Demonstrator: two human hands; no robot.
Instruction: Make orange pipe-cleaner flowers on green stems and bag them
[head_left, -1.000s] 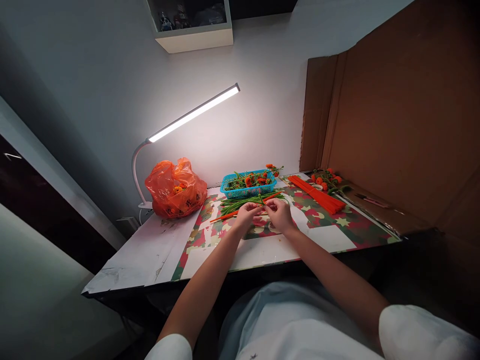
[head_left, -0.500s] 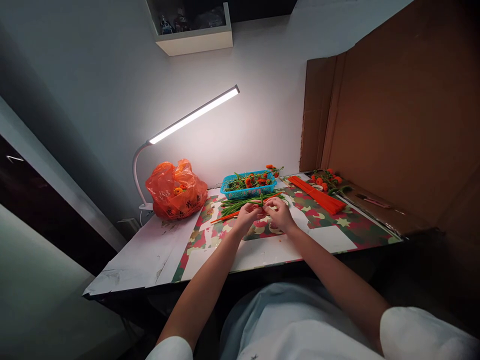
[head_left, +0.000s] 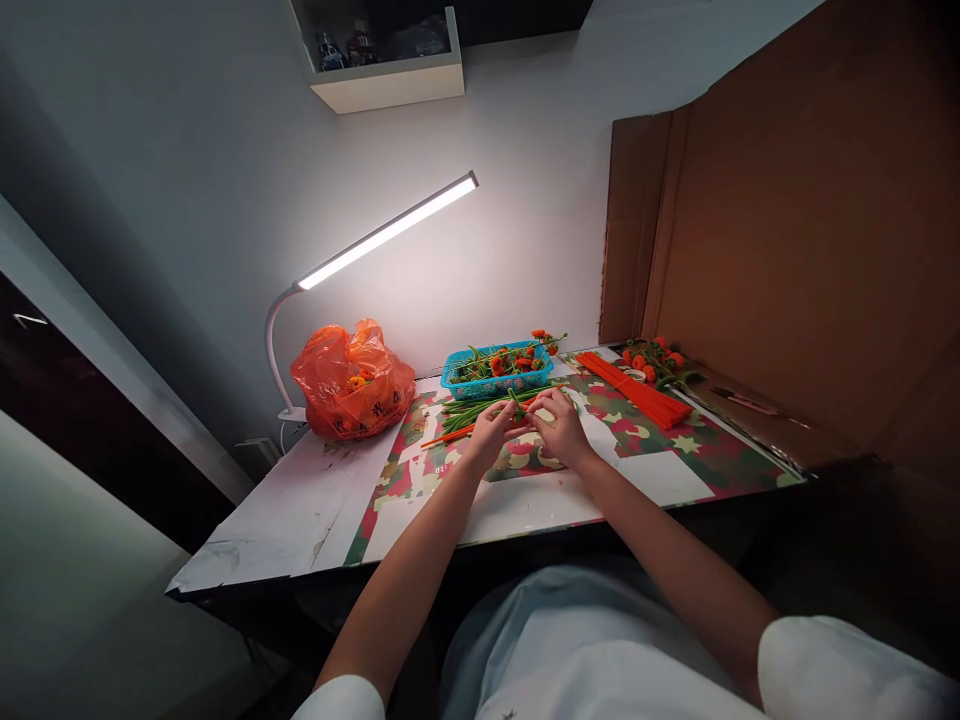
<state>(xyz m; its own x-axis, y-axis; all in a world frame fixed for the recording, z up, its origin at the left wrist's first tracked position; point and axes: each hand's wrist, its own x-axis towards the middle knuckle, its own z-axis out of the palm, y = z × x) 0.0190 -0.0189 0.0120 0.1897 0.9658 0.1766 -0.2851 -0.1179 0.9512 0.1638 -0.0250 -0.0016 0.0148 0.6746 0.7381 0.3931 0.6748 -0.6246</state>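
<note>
Above the middle of the table, my left hand and my right hand are close together, fingertips nearly meeting. Both pinch a green pipe cleaner, whose bent end sticks up between them. Just behind the hands lies a pile of green pipe cleaners, with a few orange pipe cleaners at its front left. My fingers hide part of the piece they hold. Past the pile stands a blue plastic basket filled with orange flowers on green stems.
On the left, an orange plastic bag sits by a lit desk lamp. A bundle of orange pipe cleaners lies right, beside more orange flowers. A cardboard panel borders the right side. A shelf hangs above.
The green pipe cleaner's raised end has tilted to the left. My right hand's fingers have shifted slightly; both hands stay in nearly the same spot.
</note>
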